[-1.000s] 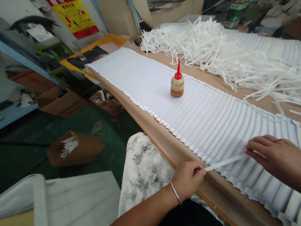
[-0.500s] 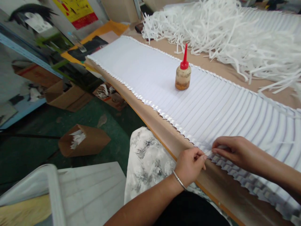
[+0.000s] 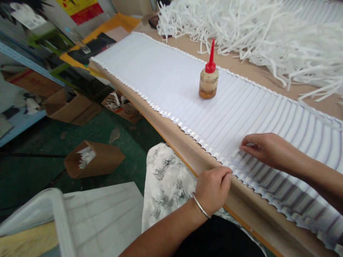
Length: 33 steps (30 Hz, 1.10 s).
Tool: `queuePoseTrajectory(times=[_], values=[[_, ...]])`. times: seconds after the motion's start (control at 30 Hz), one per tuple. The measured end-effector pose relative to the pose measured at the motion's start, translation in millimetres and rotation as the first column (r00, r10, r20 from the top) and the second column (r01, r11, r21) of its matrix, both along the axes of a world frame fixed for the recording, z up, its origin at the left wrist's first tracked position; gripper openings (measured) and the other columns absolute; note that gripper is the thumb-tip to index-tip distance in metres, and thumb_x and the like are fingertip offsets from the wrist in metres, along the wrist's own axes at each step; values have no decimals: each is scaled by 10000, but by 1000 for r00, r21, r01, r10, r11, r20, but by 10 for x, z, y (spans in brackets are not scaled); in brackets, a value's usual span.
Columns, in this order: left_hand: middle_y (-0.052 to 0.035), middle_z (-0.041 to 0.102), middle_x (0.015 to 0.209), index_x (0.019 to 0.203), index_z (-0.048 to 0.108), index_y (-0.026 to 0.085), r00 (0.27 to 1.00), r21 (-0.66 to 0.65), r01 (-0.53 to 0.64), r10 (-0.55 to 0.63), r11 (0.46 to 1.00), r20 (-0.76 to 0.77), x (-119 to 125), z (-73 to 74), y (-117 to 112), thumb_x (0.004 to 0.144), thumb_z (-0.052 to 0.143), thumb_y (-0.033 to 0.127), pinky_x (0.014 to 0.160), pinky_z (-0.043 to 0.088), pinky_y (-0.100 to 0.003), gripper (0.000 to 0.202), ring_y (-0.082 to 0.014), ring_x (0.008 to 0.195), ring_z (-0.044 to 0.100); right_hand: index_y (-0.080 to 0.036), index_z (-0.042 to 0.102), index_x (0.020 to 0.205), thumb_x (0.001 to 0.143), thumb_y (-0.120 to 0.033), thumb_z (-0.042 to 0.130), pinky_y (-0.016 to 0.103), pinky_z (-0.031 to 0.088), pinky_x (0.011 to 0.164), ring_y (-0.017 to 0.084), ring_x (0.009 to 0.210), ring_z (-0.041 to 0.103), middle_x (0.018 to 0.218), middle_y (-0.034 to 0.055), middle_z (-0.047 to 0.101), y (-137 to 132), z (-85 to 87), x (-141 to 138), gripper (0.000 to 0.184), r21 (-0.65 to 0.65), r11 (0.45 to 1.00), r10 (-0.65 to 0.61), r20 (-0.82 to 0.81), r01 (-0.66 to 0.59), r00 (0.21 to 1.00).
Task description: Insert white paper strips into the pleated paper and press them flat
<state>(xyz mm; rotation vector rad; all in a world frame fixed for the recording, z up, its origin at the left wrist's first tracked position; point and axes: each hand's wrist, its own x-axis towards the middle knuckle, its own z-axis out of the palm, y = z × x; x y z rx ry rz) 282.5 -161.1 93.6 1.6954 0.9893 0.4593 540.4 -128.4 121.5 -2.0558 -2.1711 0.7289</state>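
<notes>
Far left to centre: white strips (image 3: pixel 166 78) lie flat and close, overlapped like shingles, zigzag ends along the brown table (image 3: pixel 171 130) edge; this stretch looks finished. Glue bottle (image 3: pixel 208 79), amber body, red pointed cap, stands upright on them. Loose paper strips (image 3: pixel 241 32) heaped far right, plenty unused. Near right the rows fan wider and curve. Left hand (image 3: pixel 213 189), pinched shut on a strip end at the edge. Right hand (image 3: pixel 264 148), fingers narrow, presses the same strip flat.

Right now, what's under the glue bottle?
The glue bottle stands upright on the band of overlapped white paper strips, which lies on the brown table. The table surface directly beneath is covered by the strips.
</notes>
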Motion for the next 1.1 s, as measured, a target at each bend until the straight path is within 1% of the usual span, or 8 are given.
queuePoseTrajectory(times=[0.07, 0.13, 0.27, 0.4, 0.6, 0.77, 0.9, 1.1], values=[[-75, 801, 1158, 1200, 739, 190, 998, 153, 51, -46, 987, -36, 4, 16, 18, 1040, 501, 230, 962, 564, -347, 289, -233, 1043, 759, -278, 751, 867, 912, -430, 601, 299, 433, 630, 202, 667, 695, 746, 10, 766, 17, 10, -6, 218, -4, 1000, 5, 16, -5, 1000], [-90, 791, 1179, 1310, 695, 184, 985, 273, 135, -99, 952, -144, 17, 32, 48, 1053, 472, 206, 956, 587, -372, 341, -242, 1035, 763, -274, 751, 863, 915, -420, 602, 301, 424, 626, 199, 656, 686, 736, 10, 759, 27, 17, -11, 214, -4, 1000, 11, 33, -11, 999], [-72, 774, 1003, 1500, 560, 197, 877, 430, 348, -127, 833, -464, 82, 69, 119, 1050, 473, 183, 730, 622, -376, 458, -253, 848, 759, -260, 747, 864, 926, -415, 590, 298, 426, 624, 200, 677, 700, 750, 16, 767, 45, 30, -18, 229, -15, 999, 30, 55, -29, 998], [-34, 745, 932, 1555, 492, 200, 789, 470, 455, -97, 756, -607, 166, 107, 152, 1036, 532, 195, 594, 590, -357, 520, -248, 766, 752, -253, 747, 879, 934, -404, 577, 297, 436, 639, 205, 706, 717, 783, 23, 780, 49, 36, -50, 234, -36, 999, 36, 74, -34, 997], [-46, 732, 895, 1536, 509, 157, 748, 479, 499, -79, 723, -659, 215, 176, 151, 1045, 530, 200, 590, 569, -327, 494, -235, 773, 762, -265, 735, 877, 933, -436, 605, 301, 438, 646, 207, 716, 715, 783, 17, 771, 91, 33, 74, 222, -13, 1000, 26, 64, -25, 998], [-57, 734, 898, 1504, 539, 159, 732, 469, 519, -88, 715, -676, 212, 195, 175, 1030, 556, 188, 597, 559, -307, 476, -234, 790, 763, -266, 733, 857, 898, -433, 638, 314, 462, 664, 215, 718, 713, 765, 20, 764, 323, 105, 531, 196, 13, 1000, -4, 14, 4, 1000], [-44, 723, 871, 1474, 569, 154, 747, 505, 506, -63, 699, -662, 203, 159, 178, 995, 597, 170, 569, 557, -320, 480, -238, 750, 753, -264, 736, 837, 861, -435, 651, 330, 485, 696, 228, 741, 721, 778, 20, 772, 505, 130, 836, 192, 77, 994, -83, 27, 81, 996], [-16, 706, 832, 1435, 610, 160, 779, 565, 473, -21, 676, -627, 187, 111, 167, 940, 686, 160, 537, 557, -342, 501, -233, 692, 734, -260, 736, 821, 837, -412, 666, 333, 487, 706, 229, 749, 726, 776, 19, 777, 610, 81, 900, 168, 67, 985, -162, 48, 159, 986]])
